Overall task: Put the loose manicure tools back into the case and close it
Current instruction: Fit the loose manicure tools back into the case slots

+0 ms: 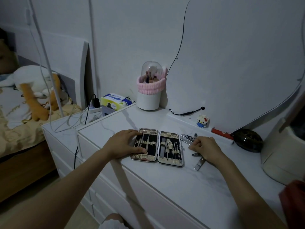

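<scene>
The manicure case lies open flat on the white dresser top, its two black-lined halves holding several metal tools in loops. My left hand rests on the case's left half, fingers on its far edge and thumb on its near part. My right hand lies to the right of the case over the loose tools, fingers curled down on them. Loose clippers lie beyond that hand. A nipper pokes out under it toward the front.
A white and pink brush holder stands at the back. A block figure, a red bar and a dark round object lie at the back right below the mirror. A cream container stands right.
</scene>
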